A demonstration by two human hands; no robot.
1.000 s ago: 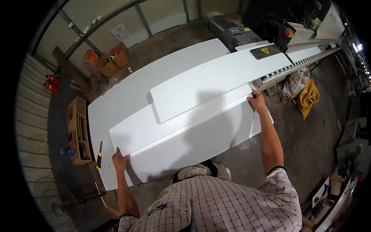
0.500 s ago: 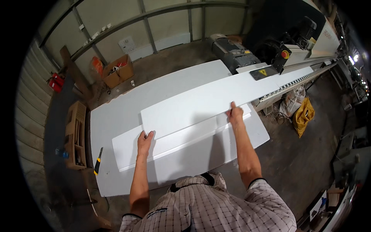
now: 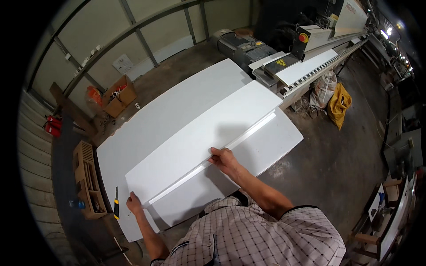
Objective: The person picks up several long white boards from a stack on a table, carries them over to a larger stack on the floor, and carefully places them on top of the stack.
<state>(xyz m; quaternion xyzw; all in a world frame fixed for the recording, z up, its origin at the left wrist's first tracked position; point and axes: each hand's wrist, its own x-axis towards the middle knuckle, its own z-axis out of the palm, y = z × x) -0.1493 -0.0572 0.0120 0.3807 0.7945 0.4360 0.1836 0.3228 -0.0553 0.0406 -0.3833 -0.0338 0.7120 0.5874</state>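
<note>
A long white panel [image 3: 208,133] lies slantwise over the pale work surface [image 3: 164,106], held at two places. My left hand [image 3: 135,205] is closed on its left end, near the front corner. Around the panel's near edge, right of the middle, my right hand [image 3: 224,160] is closed, thumb on top. Beneath it shows the near strip of another white board [image 3: 255,129], mostly covered. A yellow and black utility knife [image 3: 116,208] rests on the surface's left edge, just beyond my left hand.
An edge-processing machine [image 3: 306,44] with a red button stands at the far right, a white strip [image 3: 308,66] on its bed. A motor [image 3: 244,48] sits behind the surface. Sacks [image 3: 339,104] lie right; a cardboard box [image 3: 120,95] and wooden rack [image 3: 88,179] stand left.
The panel has moved left and toward me, away from the machine, and now lies over the lower board. Both hands have moved left and nearer with it. My view has shifted too.
</note>
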